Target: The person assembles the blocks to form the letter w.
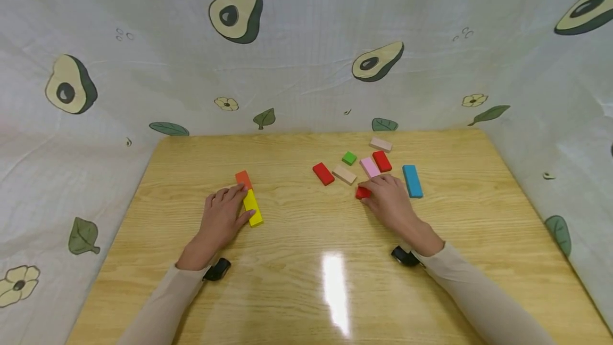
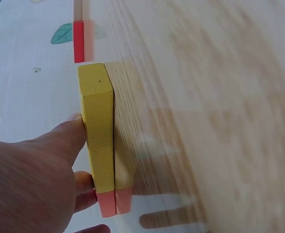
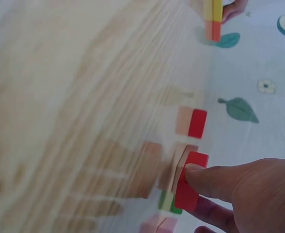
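Note:
At the left of the table, my left hand (image 1: 222,216) rests its thumb and fingertips along a yellow block (image 1: 253,207) and an orange block (image 1: 243,179), which lie end to end. In the left wrist view the thumb touches the upper face of the yellow block (image 2: 98,141), while other fingers are near the orange block (image 2: 106,203). My right hand (image 1: 389,201) pinches a red block (image 1: 363,192), partly covered by its fingers. The right wrist view shows the thumb flat on that red block (image 3: 190,187), with fingers behind it.
Around my right hand lie a pink block (image 1: 370,166), a blue block (image 1: 412,181), a green block (image 1: 349,158), two beige blocks (image 1: 344,174) and two more red blocks (image 1: 323,173). A patterned cloth (image 1: 306,68) rises behind the wooden table (image 1: 287,281).

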Demonstrator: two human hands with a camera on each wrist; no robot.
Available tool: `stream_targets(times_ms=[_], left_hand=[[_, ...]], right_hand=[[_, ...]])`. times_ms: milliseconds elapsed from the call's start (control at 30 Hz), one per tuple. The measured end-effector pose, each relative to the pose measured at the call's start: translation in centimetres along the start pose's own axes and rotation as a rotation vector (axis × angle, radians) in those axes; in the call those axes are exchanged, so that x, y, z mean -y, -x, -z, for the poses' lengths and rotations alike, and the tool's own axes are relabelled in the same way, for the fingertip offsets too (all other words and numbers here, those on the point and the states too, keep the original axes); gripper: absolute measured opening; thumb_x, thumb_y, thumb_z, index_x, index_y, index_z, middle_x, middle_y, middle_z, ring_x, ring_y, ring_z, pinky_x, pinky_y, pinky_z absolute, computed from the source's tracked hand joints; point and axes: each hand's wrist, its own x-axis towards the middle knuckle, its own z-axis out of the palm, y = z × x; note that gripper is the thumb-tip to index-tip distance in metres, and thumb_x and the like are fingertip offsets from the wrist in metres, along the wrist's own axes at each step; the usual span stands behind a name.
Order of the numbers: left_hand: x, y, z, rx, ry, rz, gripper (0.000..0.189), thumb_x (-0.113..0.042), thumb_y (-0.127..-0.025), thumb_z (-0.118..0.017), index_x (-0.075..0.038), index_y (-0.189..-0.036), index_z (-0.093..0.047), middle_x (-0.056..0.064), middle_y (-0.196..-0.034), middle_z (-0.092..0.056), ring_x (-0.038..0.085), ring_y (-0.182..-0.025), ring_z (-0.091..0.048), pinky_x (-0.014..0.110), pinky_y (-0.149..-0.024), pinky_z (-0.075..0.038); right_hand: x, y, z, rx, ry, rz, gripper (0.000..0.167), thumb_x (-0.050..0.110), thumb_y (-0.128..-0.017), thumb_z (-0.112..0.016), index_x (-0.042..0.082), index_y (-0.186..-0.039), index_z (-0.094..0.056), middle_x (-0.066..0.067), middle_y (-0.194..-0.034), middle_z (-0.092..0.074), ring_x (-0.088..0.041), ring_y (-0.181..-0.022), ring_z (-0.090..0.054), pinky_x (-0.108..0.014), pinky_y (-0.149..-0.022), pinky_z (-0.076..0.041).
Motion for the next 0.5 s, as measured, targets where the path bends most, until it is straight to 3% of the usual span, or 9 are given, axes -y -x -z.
stream_targets(times_ms=[500], left_hand=[[0.0, 0.0, 0.0, -0.008, 0.0, -0.007, 0.056, -0.028, -0.101, -0.074, 0.001, -0.147, -0.059, 0.02, -0.157, -0.051, 0.048, -0.138, -0.045, 0.066, -0.111, -0.032]], right_hand=[[4.7, -0.8, -0.7, 0.018, -0.054, 0.153, 0.033, 0.007, -0.084, -0.089, 0.008, -0.116, -0.08, -0.009, -0.112, -0.077, -0.033, -0.113, -0.063, -0.054, -0.104, -0.05]])
